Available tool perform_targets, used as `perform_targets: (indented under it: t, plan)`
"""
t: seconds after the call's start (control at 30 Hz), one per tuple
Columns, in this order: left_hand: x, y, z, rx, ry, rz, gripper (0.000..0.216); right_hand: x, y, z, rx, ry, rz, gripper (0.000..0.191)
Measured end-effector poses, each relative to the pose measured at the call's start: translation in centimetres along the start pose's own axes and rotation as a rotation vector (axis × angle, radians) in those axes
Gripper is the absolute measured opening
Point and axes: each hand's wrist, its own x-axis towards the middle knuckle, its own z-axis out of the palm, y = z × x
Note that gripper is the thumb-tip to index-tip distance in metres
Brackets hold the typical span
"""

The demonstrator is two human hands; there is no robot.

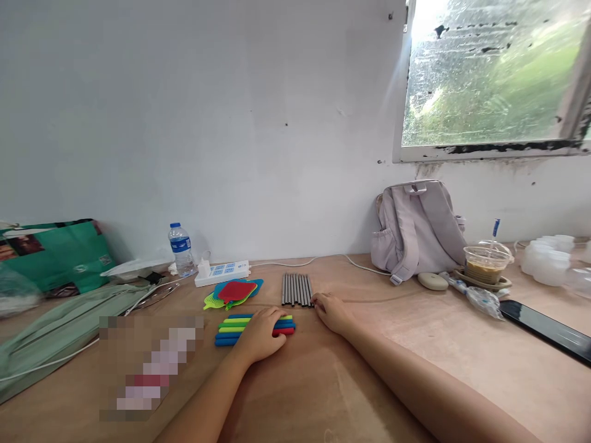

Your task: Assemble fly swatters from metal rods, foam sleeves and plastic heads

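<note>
My left hand (259, 335) lies on a row of coloured rods (231, 329), blue, green and red, with its fingers curled over their right ends. My right hand (331, 311) rests on the wooden table (415, 344), its fingertips touching the near right end of a row of several grey metal tubes (296, 289). Behind the coloured rods lies a small stack of flat plastic pieces (235, 291) in red, blue and green.
A white power strip (222, 272) and a water bottle (180, 248) stand by the wall. Green bags (55, 255) lie at the left. A grey backpack (418, 229), a drink cup (486, 264), white containers (549, 261) and a dark phone (547, 329) are at the right.
</note>
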Motion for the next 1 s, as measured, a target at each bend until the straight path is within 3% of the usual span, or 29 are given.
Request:
perform_targets:
  t: [0.53,0.8,1.0]
  plan:
    - [0.3,-0.7,0.7,-0.038,0.029,0.026,0.042,1.1,-0.2,0.4,-0.013,0.024,0.026,0.014]
    - [0.1,-0.5,0.4,-0.011,0.038,0.033,0.046,1.2,0.1,0.6,0.099,0.07,0.012,0.017]
    - [0.4,-3.0,-0.7,-0.049,0.253,-0.074,0.033,0.2,1.1,-0.6,0.298,0.248,0.074,0.014]
